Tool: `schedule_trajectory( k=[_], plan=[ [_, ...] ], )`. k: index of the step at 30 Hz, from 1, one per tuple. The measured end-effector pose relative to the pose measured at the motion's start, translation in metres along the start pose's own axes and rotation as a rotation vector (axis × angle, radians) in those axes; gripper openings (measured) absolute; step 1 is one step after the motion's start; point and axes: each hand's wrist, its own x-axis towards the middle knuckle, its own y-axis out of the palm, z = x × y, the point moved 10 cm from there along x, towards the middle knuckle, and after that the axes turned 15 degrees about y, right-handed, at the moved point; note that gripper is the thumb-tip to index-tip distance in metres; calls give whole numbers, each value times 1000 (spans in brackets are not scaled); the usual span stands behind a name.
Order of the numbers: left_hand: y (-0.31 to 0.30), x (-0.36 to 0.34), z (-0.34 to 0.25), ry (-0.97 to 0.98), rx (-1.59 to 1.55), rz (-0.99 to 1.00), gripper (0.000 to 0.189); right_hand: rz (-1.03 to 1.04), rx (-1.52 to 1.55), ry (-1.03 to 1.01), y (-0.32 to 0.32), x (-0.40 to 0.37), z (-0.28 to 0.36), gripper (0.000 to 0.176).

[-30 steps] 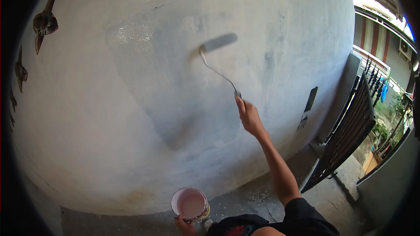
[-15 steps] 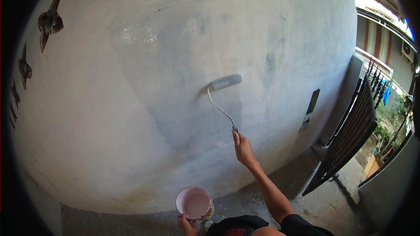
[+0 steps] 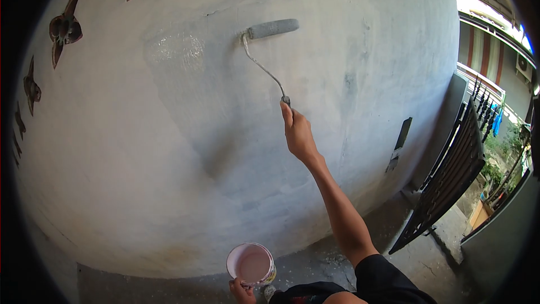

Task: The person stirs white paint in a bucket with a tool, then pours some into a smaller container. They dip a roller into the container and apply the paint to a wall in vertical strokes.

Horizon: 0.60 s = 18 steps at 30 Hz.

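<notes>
My right hand (image 3: 300,135) is wrapped round the handle of a paint roller (image 3: 274,28), its arm stretched up and forward. The grey roller head lies against the upper middle of a pale wall (image 3: 315,67) with darker grey, patchy areas. Wet, shiny paint shows on the wall to the left of the roller. Down at the bottom, my left hand (image 3: 242,291) grips the near rim of a bucket (image 3: 250,263), which holds pinkish-white paint.
A dark metal gate (image 3: 447,174) stands at the right, with plants (image 3: 495,169) behind it. Dark decorative cutouts (image 3: 65,27) line the wall's left side. A dark narrow opening (image 3: 403,133) is low on the right. The concrete floor (image 3: 332,262) has paint specks.
My right hand has moved the roller up and slightly left along the wall, and the arm is more extended. The bucket and my left hand have hardly moved.
</notes>
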Motion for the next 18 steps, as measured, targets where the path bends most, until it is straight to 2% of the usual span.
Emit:
schedule_trajectory(
  k=[1, 2, 3, 4, 6, 8, 10, 13, 15, 16, 18],
  plan=[
    [12, -13, -7, 5, -5, 0, 23, -2, 1, 0, 2, 2, 2, 59],
    [72, -58, -96, 620, 440, 150, 19, 0, 3, -5, 5, 1, -2, 59],
    [131, -118, -146, 1233, 887, 295, 16, -12, 30, -17, 8, -5, -15, 59],
    [132, -118, -145, 1238, 883, 291, 16, -25, 56, -31, 10, -13, -29, 58],
    [96, -79, -106, 604, 628, 117, 21, -33, 63, -10, 17, -33, -63, 52],
    [98, -70, -101, 540, 554, 90, 22, -51, 42, -30, 24, -54, -107, 50],
    [93, -61, -93, 399, 426, 38, 24, -15, -18, 76, 26, -76, -146, 50],
    [91, -52, -76, 178, 232, -38, 27, 37, -52, 184, 28, -88, -169, 50],
    [89, -51, -62, 31, 103, -95, 29, 37, -30, 178, 28, -79, -160, 50],
    [84, -50, -57, 31, 104, -96, 29, 40, -6, 177, 28, -73, -149, 50],
    [106, -43, -87, 554, 466, 218, 28, -19, -1, 43, 20, -57, -107, 50]
  ],
)
